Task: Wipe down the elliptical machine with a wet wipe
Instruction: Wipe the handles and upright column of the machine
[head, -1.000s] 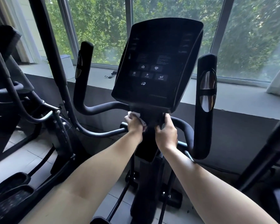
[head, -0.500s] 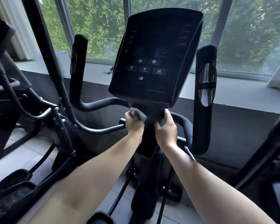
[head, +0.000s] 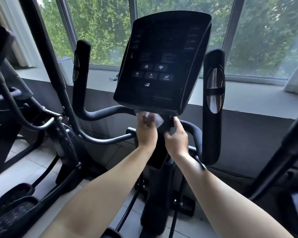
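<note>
The black elliptical machine fills the view, its dark console (head: pixel 160 66) tilted toward me at the centre. My left hand (head: pixel 146 131) holds a white wet wipe (head: pixel 157 119) against the neck just under the console's lower edge. My right hand (head: pixel 175 136) grips the black column (head: pixel 159 148) below the console on its right side. Upright pulse handles stand to the left (head: pixel 80 66) and right (head: pixel 212 103) of the console. Part of the wipe is hidden behind my left fingers.
A second exercise machine (head: pixel 15 109) stands close on the left, with its pedals (head: pixel 12 208) at the lower left. A window sill (head: pixel 248 93) runs behind the console under large windows. Another dark bar (head: pixel 282 155) crosses the right edge. The floor is pale tile (head: pixel 33 164).
My left hand has slid up and slightly right with the wipe, which now spreads wider under the console. My right hand keeps its grip on the column. The camera tilted a little.
</note>
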`<action>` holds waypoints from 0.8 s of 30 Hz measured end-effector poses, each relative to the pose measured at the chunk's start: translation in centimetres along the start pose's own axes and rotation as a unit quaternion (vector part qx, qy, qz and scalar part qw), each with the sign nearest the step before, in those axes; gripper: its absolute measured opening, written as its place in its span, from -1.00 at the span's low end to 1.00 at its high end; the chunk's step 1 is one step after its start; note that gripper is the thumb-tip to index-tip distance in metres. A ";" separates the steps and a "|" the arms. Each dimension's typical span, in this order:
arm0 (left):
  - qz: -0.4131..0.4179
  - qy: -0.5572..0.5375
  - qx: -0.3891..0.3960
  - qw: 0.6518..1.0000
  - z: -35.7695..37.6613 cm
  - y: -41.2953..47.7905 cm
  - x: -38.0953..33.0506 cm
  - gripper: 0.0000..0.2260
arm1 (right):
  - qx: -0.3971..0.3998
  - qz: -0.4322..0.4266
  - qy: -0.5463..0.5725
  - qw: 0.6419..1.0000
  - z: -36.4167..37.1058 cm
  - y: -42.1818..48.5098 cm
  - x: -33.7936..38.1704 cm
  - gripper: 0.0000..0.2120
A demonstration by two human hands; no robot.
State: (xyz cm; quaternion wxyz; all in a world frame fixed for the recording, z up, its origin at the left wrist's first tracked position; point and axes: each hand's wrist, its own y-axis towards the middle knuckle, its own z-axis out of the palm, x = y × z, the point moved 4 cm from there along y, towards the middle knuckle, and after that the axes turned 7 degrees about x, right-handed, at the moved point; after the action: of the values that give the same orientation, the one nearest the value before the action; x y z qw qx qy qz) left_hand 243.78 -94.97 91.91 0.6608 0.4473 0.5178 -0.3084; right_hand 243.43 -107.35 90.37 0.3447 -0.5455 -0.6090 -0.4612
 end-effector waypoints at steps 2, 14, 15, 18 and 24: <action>0.031 0.028 0.024 0.999 0.3 0.2 -0.4 -0.91 | 0.003 -0.001 0.011 1.000 0.0 0.1 -0.1 -0.41; -0.060 0.112 0.110 0.986 0.8 -0.7 2.5 -0.92 | -0.002 0.032 0.098 0.995 -0.4 0.4 -0.4 -0.48; -0.025 0.127 0.117 0.985 0.9 -0.8 2.0 -0.89 | -0.008 0.034 0.118 0.992 -0.3 0.4 -0.4 -0.53; 0.066 0.175 0.110 0.976 1.1 -1.0 0.4 -0.83 | -0.029 0.038 0.159 0.986 -0.2 0.3 -0.5 -0.60; -0.014 0.219 0.138 0.966 1.6 -0.7 2.3 -0.86 | -0.028 0.037 0.144 0.988 0.0 0.5 -0.9 -0.62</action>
State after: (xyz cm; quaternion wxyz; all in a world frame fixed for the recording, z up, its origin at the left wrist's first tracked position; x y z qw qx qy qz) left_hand 244.43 -96.55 89.61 0.4587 0.5837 0.6082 -0.2811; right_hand 244.05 -107.71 89.59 0.4302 -0.5053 -0.5190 -0.5388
